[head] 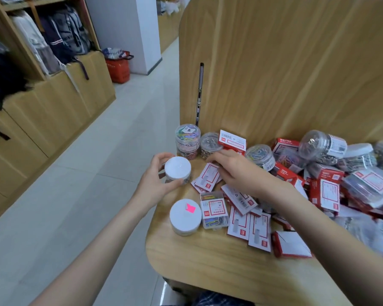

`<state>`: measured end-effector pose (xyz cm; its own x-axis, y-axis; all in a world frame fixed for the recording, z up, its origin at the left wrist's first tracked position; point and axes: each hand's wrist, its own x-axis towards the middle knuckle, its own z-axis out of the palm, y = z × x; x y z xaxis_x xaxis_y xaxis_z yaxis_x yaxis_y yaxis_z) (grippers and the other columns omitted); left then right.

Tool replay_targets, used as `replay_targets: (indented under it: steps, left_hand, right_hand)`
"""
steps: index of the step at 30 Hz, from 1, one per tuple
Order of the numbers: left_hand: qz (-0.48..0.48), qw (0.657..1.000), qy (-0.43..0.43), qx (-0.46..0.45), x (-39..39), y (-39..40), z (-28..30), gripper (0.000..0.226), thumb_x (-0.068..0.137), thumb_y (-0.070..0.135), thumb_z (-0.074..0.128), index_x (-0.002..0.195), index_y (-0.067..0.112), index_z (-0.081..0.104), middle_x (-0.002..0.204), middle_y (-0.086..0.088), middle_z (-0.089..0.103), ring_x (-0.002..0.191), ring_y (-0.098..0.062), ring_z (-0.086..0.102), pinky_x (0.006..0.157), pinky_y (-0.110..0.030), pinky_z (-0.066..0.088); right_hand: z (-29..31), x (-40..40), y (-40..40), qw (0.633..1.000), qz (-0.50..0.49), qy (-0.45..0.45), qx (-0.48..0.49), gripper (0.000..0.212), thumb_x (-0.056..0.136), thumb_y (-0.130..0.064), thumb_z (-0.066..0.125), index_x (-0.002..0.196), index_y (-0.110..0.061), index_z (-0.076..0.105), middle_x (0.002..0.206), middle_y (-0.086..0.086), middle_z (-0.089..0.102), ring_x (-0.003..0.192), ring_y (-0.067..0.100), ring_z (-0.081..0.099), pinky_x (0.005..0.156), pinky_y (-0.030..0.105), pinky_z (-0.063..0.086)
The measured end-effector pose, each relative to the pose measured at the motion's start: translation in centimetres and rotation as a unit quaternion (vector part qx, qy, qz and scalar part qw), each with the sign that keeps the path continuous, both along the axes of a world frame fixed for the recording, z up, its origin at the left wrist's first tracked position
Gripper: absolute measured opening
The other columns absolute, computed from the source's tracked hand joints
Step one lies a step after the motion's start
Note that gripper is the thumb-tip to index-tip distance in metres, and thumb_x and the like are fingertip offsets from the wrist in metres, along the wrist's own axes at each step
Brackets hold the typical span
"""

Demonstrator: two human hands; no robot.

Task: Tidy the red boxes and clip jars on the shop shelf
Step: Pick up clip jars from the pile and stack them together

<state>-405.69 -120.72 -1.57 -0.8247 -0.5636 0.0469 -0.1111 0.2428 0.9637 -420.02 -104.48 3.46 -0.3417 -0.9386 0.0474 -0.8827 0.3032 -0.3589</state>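
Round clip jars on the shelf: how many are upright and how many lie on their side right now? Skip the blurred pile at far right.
Upright: 5, the held white-lid jar, pink-sticker jar, stacked colourful jar, silver-clip jar, colourful-clip jar.
On its side: 1, the clear jar.
Total: 6 clearly countable.

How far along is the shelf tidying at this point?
Early. Two clip jars stand upright by the back panel. The left hand grips a white-lidded jar; the right hand reaches over the red boxes. The heap on the right remains jumbled.
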Motion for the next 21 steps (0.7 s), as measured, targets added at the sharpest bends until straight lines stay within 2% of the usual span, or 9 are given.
replay_targets:
  steps: [4,7,9,11,14,16,19,21]
  left_hand:
    - [0.013,0.999,-0.024,-0.027,-1.0,0.4,0.1,0.07,0.072,0.011,0.078,0.128,0.02,0.037,0.132,0.005,0.043,0.122,-0.012,0.044,0.097,-0.02,0.034]
    - [0.025,0.996,0.01,-0.09,1.0,1.1,1.3,0.064,0.067,0.042,0.069,0.123,0.03,0.04,0.132,0.011,0.044,0.118,-0.003,0.044,0.094,-0.017,0.034]
    - [-0.03,0.993,0.028,-0.11,2.8,1.5,2.1,0.058,0.066,0.053,0.062,0.119,0.037,0.044,0.128,0.019,0.047,0.12,0.003,0.042,0.095,-0.013,0.035]
    - [-0.125,0.983,0.006,-0.135,4.2,2.0,2.4,0.059,0.065,0.056,0.063,0.12,0.041,0.047,0.127,0.025,0.045,0.124,0.0,0.038,0.096,-0.01,0.032]
    - [-0.242,0.942,-0.051,-0.224,5.0,2.2,1.7,0.071,0.059,0.059,0.07,0.122,0.051,0.037,0.131,0.033,0.033,0.128,0.002,0.027,0.1,-0.007,0.021]
    - [-0.258,0.93,-0.06,-0.256,5.0,2.3,1.0,0.07,0.059,0.056,0.07,0.12,0.053,0.035,0.131,0.036,0.029,0.125,0.007,0.025,0.1,-0.004,0.017]
    - [-0.233,0.943,-0.049,-0.232,4.6,2.3,0.8,0.054,0.063,0.049,0.064,0.113,0.048,0.044,0.124,0.031,0.041,0.118,0.01,0.037,0.096,-0.006,0.024]
    - [-0.213,0.95,-0.051,-0.223,4.2,2.1,0.9,0.053,0.064,0.047,0.057,0.115,0.045,0.041,0.122,0.025,0.046,0.115,0.008,0.04,0.093,-0.004,0.026]
  right_hand:
    - [0.5,0.1,0.8,1.0,-0.008,0.005,-0.002,0.031,0.09,-0.005,0.044,0.119,-0.009,0.053,0.114,0.009,0.054,0.109,0.023,0.046,0.09,0.03,0.037]
    - [0.7,0.1,1.9,1.0,-0.009,0.018,-0.001,0.027,0.09,-0.012,0.049,0.117,-0.01,0.054,0.113,0.007,0.055,0.108,0.023,0.046,0.09,0.03,0.037]
    - [1.0,0.2,3.0,1.0,0.003,0.012,0.004,0.03,0.088,-0.022,0.056,0.116,-0.014,0.055,0.114,0.003,0.055,0.11,0.022,0.046,0.092,0.032,0.037]
    - [1.4,0.5,3.9,0.998,0.024,-0.009,0.06,0.042,0.082,-0.033,0.063,0.121,-0.02,0.051,0.124,-0.001,0.051,0.116,0.018,0.04,0.098,0.03,0.033]
    - [1.6,0.9,4.5,0.985,0.038,-0.002,0.169,0.07,0.074,-0.04,0.069,0.135,-0.03,0.035,0.145,-0.01,0.027,0.132,0.011,0.02,0.109,0.033,0.023]
    - [1.5,1.1,4.6,0.98,0.035,0.02,0.194,0.079,0.074,-0.038,0.07,0.139,-0.033,0.025,0.15,-0.013,0.016,0.135,0.01,0.011,0.111,0.039,0.021]
    - [1.4,1.4,4.6,0.976,0.029,0.053,0.21,0.078,0.078,-0.034,0.066,0.142,-0.032,0.021,0.151,-0.013,0.013,0.136,0.012,0.008,0.112,0.04,0.019]
    - [1.5,2.0,4.6,0.977,0.025,0.075,0.2,0.079,0.079,-0.037,0.065,0.143,-0.03,0.019,0.152,-0.011,0.013,0.138,0.015,0.006,0.113,0.039,0.016]
